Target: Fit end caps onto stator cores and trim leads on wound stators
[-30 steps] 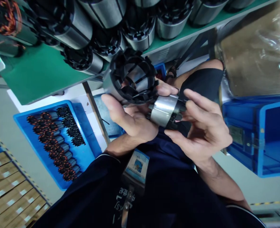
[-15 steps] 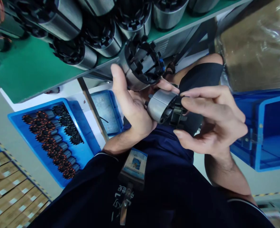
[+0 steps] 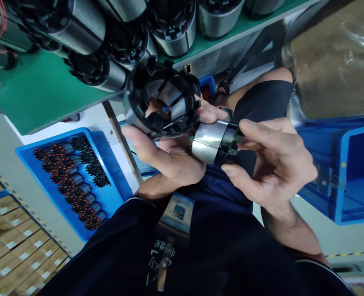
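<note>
My left hand (image 3: 169, 158) is wrapped round a large motor stator (image 3: 132, 109), a steel cylinder whose black slotted insulator end faces up at me. Against the same palm and fingers lies a smaller stator core (image 3: 207, 144), a shiny steel cylinder on its side. A black plastic end piece (image 3: 230, 142) with prongs sits at the right end of this core. My right hand (image 3: 271, 160) pinches that end piece between thumb and fingers. The left fingertips rest along the top of the small core, and part of its left end is hidden by the palm.
Several steel stators (image 3: 172, 39) stand on the green bench (image 3: 42, 90) above. A blue tray (image 3: 50, 181) at left holds rows of copper-wound parts and black parts. Another blue bin (image 3: 339, 172) and a plastic-wrapped carton (image 3: 332, 74) are at right. Cartons (image 3: 12, 242) lie lower left.
My left hand has turned, bringing the large stator left and down with its open end more toward me. The small core has rolled level, and the end piece lines up with it more closely.
</note>
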`<state>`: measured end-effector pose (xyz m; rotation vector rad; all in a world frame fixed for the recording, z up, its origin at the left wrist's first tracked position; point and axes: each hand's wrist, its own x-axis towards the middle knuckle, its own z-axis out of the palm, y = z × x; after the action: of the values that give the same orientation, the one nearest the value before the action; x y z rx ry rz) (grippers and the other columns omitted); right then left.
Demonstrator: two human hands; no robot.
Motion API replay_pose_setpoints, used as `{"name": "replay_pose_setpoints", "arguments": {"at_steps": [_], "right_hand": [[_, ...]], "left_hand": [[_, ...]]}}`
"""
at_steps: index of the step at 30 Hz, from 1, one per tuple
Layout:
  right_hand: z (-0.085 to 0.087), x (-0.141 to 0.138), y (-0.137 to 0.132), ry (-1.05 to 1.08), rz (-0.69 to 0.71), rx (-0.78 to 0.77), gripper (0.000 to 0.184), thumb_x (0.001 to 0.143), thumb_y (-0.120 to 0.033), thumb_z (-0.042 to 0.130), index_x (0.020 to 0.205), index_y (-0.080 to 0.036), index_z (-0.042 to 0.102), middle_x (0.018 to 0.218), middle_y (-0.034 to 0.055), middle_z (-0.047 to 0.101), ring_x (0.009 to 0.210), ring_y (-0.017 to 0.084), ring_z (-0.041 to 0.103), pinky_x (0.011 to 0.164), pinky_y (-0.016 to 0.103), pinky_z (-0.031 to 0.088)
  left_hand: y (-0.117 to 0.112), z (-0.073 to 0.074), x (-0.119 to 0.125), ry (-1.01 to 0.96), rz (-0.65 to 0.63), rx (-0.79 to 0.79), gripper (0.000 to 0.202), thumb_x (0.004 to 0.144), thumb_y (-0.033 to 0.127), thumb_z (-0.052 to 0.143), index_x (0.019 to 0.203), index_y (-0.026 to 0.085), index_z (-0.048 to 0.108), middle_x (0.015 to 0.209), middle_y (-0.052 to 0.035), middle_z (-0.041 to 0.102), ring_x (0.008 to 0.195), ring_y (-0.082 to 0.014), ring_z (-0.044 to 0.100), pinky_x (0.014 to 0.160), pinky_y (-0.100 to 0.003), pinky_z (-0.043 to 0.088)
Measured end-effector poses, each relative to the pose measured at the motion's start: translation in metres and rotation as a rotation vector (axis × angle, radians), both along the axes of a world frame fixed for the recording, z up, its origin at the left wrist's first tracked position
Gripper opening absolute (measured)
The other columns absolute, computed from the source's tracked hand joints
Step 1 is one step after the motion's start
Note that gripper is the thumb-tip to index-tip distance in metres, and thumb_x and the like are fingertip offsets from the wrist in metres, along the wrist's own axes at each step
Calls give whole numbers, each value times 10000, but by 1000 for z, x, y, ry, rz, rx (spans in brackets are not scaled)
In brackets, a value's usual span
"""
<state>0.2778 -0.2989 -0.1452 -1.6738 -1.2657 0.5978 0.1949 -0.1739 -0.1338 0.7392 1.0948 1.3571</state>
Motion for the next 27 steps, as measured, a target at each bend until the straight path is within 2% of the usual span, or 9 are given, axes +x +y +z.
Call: {"name": "replay_pose_setpoints", "arguments": {"at_steps": [3,7,10,13,15,18,20,23,27], "right_hand": [[-1,-5,7,50,-102,225,715,999,-379,1012,1664,-505,781,1327,-18,900,1033,261,807,760,429,768],[4,-9,11,45,-89,235,721,1005,-400,1031,1674,-491,776,1293,9,893,940,243,775,747,440,789],[7,-11,12,15,-64,203,750,1002,-367,1030,1691,-490,761,1357,42,887,1000,271,801,753,461,812],[7,-15,10,23,-70,211,726,1040,-409,991,1711,-519,735,1386,32,872,1108,287,822,752,442,824],[8,-17,9,17,-83,191,700,1075,-458,953,1729,-532,717,1408,27,860,1148,300,821,819,477,838],[11,-18,6,-23,-60,83,711,1103,-470,913,1765,-561,672,1466,33,848,1242,357,805,1000,608,824],[12,-17,6,-40,-45,77,689,1103,-430,912,1742,-562,693,1435,38,855,1283,372,798,1050,631,804],[7,-19,9,-58,-36,91,556,1125,-352,889,1642,-530,788,1310,51,834,1252,320,814,996,526,804],[-7,-28,8,-58,-44,132,431,1178,-340,817,1604,-407,830,1189,82,798,1227,283,807,900,429,786]], "left_hand": [[-1,-3,5,10,75,79,734,1217,823,173,822,297,497,795,-35,386,683,-240,528,737,-437,649],[-1,-3,5,-19,71,112,732,1232,764,167,753,283,438,751,-42,365,671,-247,527,689,-427,582],[0,-1,3,16,58,112,805,1218,814,86,740,273,441,720,-38,329,639,-232,491,654,-406,561],[-3,-2,-3,23,36,120,908,1196,870,21,738,267,521,758,-37,372,641,-206,535,692,-395,635],[-7,-3,-8,-22,9,87,923,1197,888,56,770,268,591,792,-38,445,667,-201,616,793,-417,715],[-16,-7,-16,-76,-15,-10,813,1195,904,164,943,289,633,863,-49,587,860,-263,772,983,-488,759],[-22,-11,-20,-55,-76,-107,765,1166,934,191,1028,309,609,923,-63,676,1070,-316,827,1026,-527,755],[-29,-17,-23,1,-226,-246,836,1080,1022,171,1143,336,645,975,-84,756,1286,-362,827,989,-552,756],[-28,-24,-26,49,-314,-235,887,1017,1106,262,1232,365,700,993,-83,797,1318,-367,834,897,-519,770]]}}
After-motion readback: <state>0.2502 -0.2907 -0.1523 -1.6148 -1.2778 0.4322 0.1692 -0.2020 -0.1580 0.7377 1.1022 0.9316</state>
